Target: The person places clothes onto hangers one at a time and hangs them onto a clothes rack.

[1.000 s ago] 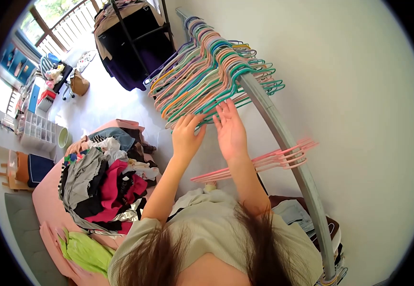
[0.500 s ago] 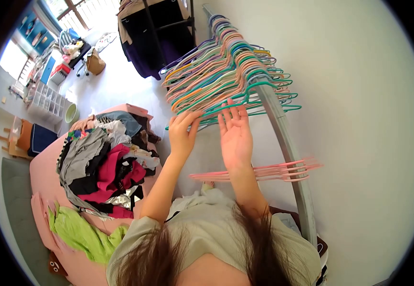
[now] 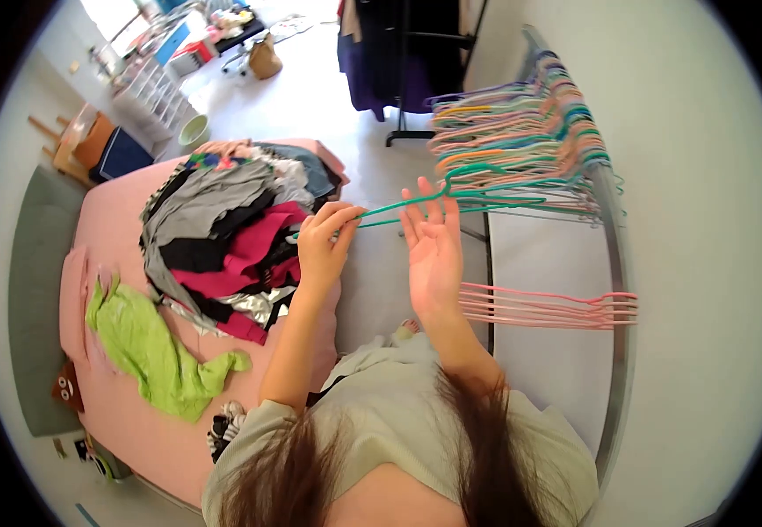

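Note:
My left hand (image 3: 326, 241) pinches one end of a green clothes hanger (image 3: 390, 209), held out level in front of me. My right hand (image 3: 436, 250) is open, palm toward me and fingers stretched up at the hanger's middle; whether they bear its weight I cannot tell. The hook points up to the right. Behind it, a dense row of coloured hangers (image 3: 508, 140) hangs on a grey metal rail (image 3: 616, 255). Nearer to me on that rail is a small group of pink hangers (image 3: 548, 307).
On my left a pink bed (image 3: 117, 220) bears a heap of clothes (image 3: 214, 206) and a lime-green garment (image 3: 148, 347). A black rack with dark clothes (image 3: 385, 61) stands ahead. Farther off are a pale green bin (image 3: 195, 130) and clear drawers (image 3: 154, 95). A white wall (image 3: 697, 220) runs along the right.
The green hanger has come off the rail and away from the row, in my left hand. My view has turned left, so the rail and bed sit farther right in view.

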A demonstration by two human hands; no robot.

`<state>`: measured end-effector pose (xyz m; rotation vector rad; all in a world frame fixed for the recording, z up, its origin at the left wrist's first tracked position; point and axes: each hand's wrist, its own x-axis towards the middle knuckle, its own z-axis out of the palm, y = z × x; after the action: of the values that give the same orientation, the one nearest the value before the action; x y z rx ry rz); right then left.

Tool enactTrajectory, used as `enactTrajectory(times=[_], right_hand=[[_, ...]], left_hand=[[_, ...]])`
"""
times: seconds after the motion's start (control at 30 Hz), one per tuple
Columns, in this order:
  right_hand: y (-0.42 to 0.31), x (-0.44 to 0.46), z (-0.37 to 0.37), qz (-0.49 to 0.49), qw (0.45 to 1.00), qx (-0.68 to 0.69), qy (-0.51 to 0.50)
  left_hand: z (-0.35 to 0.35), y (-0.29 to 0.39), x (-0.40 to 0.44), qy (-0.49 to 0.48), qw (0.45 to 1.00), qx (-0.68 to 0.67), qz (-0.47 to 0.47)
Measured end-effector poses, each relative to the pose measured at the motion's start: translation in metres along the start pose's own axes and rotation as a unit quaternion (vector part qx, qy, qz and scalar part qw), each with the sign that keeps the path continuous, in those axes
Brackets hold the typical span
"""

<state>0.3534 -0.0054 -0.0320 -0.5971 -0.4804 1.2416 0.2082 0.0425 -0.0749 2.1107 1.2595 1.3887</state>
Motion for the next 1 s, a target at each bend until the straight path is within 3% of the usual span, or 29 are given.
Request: enactTrajectory(times=[0.03,0.13,0.33,0.4,0.6,0.63,0.73,0.87,1.0], right_hand=[[0.011,-0.007,0.010,0.012,1.000,-0.004,-0.009],[0.044,-0.031,0.040,0.050,0.998,-0.014,-0.035],[0.107,-0.071,0.080,0.122,0.984,-0.066,-0.115],[0.128,-0.082,0.085,0.152,0.973,-0.088,-0.150],[0.180,-0.099,0.103,0.239,0.916,-0.181,-0.266],[0.190,-0.103,0.106,0.227,0.921,-0.175,-0.264],[0.203,-0.099,0.114,0.246,0.853,-0.314,-0.336],[0.238,-0.097,0.115,0.129,0.847,-0.377,-0.353],[0.257,-0.084,0.132,0.081,0.791,-0.480,-0.371]], left_hand=[[-0.017,-0.005,-0.007,-0.003,1.000,-0.016,0.000],[-0.070,-0.004,-0.031,-0.018,0.990,-0.059,-0.130],[-0.144,-0.044,-0.089,-0.001,0.968,-0.113,-0.222],[-0.163,-0.041,-0.102,0.010,0.965,-0.076,-0.251],[-0.208,-0.055,-0.139,0.084,0.980,0.064,-0.168],[-0.214,-0.053,-0.142,0.107,0.975,0.082,-0.175],[-0.233,-0.058,-0.150,0.155,0.955,0.207,-0.149],[-0.256,-0.067,-0.166,0.162,0.879,0.422,-0.151],[-0.264,-0.084,-0.184,0.169,0.873,0.396,-0.227]])
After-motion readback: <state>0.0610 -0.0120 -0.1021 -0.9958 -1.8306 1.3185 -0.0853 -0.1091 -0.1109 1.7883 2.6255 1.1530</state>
